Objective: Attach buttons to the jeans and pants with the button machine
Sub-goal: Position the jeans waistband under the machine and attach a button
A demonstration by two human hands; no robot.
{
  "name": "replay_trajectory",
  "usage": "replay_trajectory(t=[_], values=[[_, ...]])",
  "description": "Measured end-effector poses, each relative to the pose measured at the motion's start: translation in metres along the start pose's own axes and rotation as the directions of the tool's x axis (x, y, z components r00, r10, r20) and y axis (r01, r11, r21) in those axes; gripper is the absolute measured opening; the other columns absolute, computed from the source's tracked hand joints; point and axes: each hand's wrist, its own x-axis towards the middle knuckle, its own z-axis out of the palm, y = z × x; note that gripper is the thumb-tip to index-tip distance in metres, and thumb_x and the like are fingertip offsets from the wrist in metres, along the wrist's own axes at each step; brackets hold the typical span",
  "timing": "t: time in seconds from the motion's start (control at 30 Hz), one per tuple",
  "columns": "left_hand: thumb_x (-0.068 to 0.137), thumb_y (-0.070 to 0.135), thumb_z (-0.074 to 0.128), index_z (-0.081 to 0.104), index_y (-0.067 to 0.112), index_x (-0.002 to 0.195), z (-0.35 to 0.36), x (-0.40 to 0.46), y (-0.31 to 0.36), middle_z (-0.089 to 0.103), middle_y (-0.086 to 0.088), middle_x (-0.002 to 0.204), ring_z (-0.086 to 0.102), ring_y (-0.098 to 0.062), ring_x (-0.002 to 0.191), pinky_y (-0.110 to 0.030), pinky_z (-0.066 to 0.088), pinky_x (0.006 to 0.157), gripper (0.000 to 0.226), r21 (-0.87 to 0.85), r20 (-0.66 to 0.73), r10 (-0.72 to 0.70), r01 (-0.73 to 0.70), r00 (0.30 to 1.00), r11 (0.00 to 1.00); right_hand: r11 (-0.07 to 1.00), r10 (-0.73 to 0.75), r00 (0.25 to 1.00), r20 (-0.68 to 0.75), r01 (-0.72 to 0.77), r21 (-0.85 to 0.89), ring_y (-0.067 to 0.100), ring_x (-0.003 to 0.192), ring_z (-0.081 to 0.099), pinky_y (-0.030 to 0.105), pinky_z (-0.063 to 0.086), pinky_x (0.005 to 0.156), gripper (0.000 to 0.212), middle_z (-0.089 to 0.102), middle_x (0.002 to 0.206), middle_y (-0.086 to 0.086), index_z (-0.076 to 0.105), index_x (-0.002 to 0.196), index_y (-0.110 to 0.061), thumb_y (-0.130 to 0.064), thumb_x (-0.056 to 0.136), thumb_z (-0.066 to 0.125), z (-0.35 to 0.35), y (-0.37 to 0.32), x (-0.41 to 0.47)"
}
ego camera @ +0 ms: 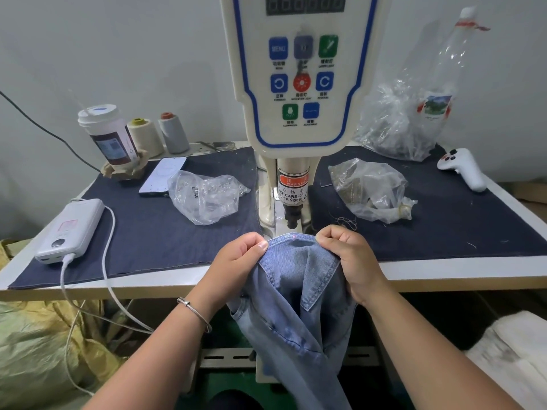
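— Holding anything just now?

— Yes: your left hand [236, 258] and right hand [349, 255] both have fingers curled tight, pinching the folded edge of the light blue denim jeans [299, 291]. You have that edge at the near rim of the white table [444, 270], directly below the black punch head of the cream button machine with the blue-bordered control panel [299, 84]. The rest of the cloth hangs down off the near edge, between your forearms.

— Is a button loaded?

— Hard to say; the punch tip is small and dark from here.

— What else is around you?

— Dark navy fabric mat [165, 232] across the tabletop. On the left, a white power bank [71, 230] with its cable and a crumpled clear plastic bag [204, 196]. On the right, another clear bag holding brownish contents [373, 190], and farther right a white handheld controller [463, 168].
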Motion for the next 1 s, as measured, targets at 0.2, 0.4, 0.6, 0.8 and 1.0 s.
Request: replay_trajectory(t=[0.2, 0.4, 0.6, 0.8, 1.0], values=[[0.103, 0.019, 0.051, 0.052, 0.011, 0.075, -0.0001, -0.0008, 0.0009, 0.045, 0.01, 0.067, 0.042, -0.006, 0.067, -0.027, 0.036, 0.068, 0.029, 0.004, 0.015, -0.019, 0.019, 1.0, 1.0, 1.0, -0.003, 1.0, 0.003, 0.003, -0.012, 0.008, 0.058, 0.045, 0.024, 0.039, 0.06, 0.033, 0.051, 0.061, -0.003, 0.061, 0.062, -0.021, -0.007, 0.091, 0.055, -0.0019, 0.0025, 0.0004], [0.103, 0.016, 0.049, 0.051, 0.015, 0.072, 0.0014, -0.0011, 0.0022, 0.046, 0.012, 0.065, 0.043, -0.005, 0.066, -0.02, 0.037, 0.065, 0.031, 0.02, -0.004, -0.024, 0.024, 1.0, 1.0, 1.0, 0.004, 1.0, 0.016, -0.005, 0.001, 0.011, 0.061, 0.046, 0.026, 0.039, 0.062, 0.023, 0.052, 0.064, 0.001, 0.062, 0.065, -0.019, -0.014, 0.087, 0.057, -0.0031, 0.0057, 0.0029], [0.103, 0.016, 0.049, 0.052, 0.014, 0.073, 0.0024, -0.002, 0.0021, 0.046, 0.009, 0.066, 0.042, -0.007, 0.066, -0.02, 0.037, 0.064, 0.03, 0.002, -0.005, -0.041, 0.041, 0.999, 0.999, 1.0, 0.005, 1.0, 0.013, -0.006, 0.03, 0.008, 0.057, 0.046, 0.023, 0.04, 0.059, 0.034, 0.052, 0.061, -0.003, 0.061, 0.062, -0.02, -0.005, 0.092, 0.054, -0.0018, 0.0045, 0.0026], [0.104, 0.017, 0.049, 0.052, 0.016, 0.073, 0.0024, -0.0025, 0.0012, 0.047, 0.011, 0.066, 0.042, -0.007, 0.066, -0.021, 0.037, 0.065, 0.031, 0.002, -0.005, -0.039, 0.039, 0.999, 0.999, 0.999, 0.013, 1.0, 0.008, -0.013, 0.034, 0.01, 0.058, 0.045, 0.024, 0.039, 0.059, 0.033, 0.05, 0.062, 0.0, 0.06, 0.063, -0.018, -0.004, 0.092, 0.053, -0.0017, 0.0044, 0.002], [0.103, 0.016, 0.049, 0.052, 0.017, 0.072, 0.0025, -0.0016, 0.0007, 0.048, 0.012, 0.066, 0.044, -0.005, 0.066, -0.016, 0.038, 0.063, 0.031, 0.009, -0.014, -0.028, 0.028, 1.0, 1.0, 1.0, 0.01, 1.0, 0.006, -0.01, 0.013, 0.008, 0.057, 0.044, 0.02, 0.039, 0.058, 0.034, 0.05, 0.061, -0.002, 0.059, 0.062, -0.019, -0.004, 0.092, 0.053, -0.0021, 0.0047, 0.0016]])
